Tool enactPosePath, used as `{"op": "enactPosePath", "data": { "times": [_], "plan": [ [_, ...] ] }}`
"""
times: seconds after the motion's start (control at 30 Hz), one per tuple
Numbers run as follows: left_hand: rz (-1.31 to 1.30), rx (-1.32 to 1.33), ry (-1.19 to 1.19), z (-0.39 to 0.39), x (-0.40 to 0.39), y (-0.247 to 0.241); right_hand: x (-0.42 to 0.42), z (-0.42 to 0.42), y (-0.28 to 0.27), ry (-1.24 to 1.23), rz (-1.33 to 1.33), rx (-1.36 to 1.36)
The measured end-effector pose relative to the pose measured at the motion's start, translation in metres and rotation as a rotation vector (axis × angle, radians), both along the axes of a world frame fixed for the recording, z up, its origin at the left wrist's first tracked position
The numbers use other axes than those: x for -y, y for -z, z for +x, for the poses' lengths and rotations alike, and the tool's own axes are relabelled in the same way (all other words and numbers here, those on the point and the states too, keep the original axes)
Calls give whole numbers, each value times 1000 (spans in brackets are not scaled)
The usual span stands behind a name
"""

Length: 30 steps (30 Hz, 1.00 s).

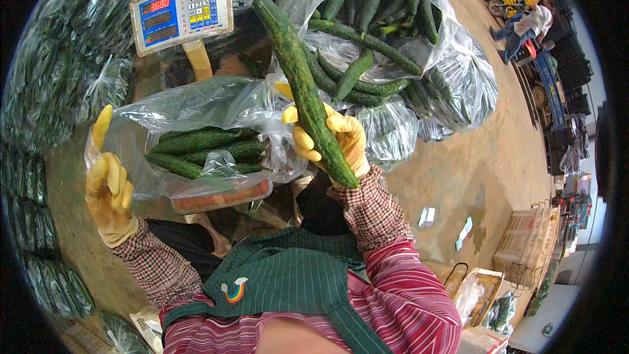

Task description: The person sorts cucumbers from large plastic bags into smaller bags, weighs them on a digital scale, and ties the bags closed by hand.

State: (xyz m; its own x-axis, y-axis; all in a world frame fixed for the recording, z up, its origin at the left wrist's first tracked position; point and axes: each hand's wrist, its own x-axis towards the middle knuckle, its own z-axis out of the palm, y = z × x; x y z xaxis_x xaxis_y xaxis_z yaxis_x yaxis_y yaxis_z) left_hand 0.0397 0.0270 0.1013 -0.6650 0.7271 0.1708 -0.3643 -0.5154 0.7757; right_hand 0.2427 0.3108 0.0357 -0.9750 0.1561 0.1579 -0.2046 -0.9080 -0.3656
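My right hand (pixel 351 140), in a yellow rubber glove, grips a long green cucumber (pixel 304 76) near its lower end, and the cucumber slants up and to the left. My left hand (pixel 110 189), also gloved, pinches the left edge of a clear plastic bag (pixel 196 96). Inside the bag several cucumbers (pixel 211 145) lie side by side. Below it shows the rim of a reddish scale tray (pixel 226 199). The digital scale display (pixel 182 14) stands behind the bag, lit with red digits. Whether my right hand also touches the bag cannot be told.
Behind my right hand, a large open plastic bag (pixel 467 73) holds many loose cucumbers. Bagged cucumbers (pixel 69 49) are stacked along the left. At far right a person (pixel 528 24) sits by a blue pallet jack (pixel 549 83). Paper scraps (pixel 463 232) and a carton (pixel 526 243) are on the floor.
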Motion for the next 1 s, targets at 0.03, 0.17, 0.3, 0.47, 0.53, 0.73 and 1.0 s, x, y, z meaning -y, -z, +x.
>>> {"op": "enactPosePath", "data": {
  "times": [0.03,0.17,0.3,0.47,0.53,0.73,1.0],
  "plan": [
    [16,20,4,-1,-1,0,0,-1,-1,16,13,-1],
    [-40,-7,13,7,-21,-1,-7,17,-2,140,120,-41],
    [-9,-15,149,2,-6,16,-3,34,1,277,-63,-33],
    [-423,-266,-301,37,-13,29,7,132,33,509,-422,-34],
    [-362,-250,-239,25,-14,29,11,205,25,767,-309,108],
    [-296,-283,-152,24,-20,33,39,533,23,1744,-24,-333],
    [-561,-393,-326,26,21,30,-71,384,35,1335,114,414]
  ]
}}
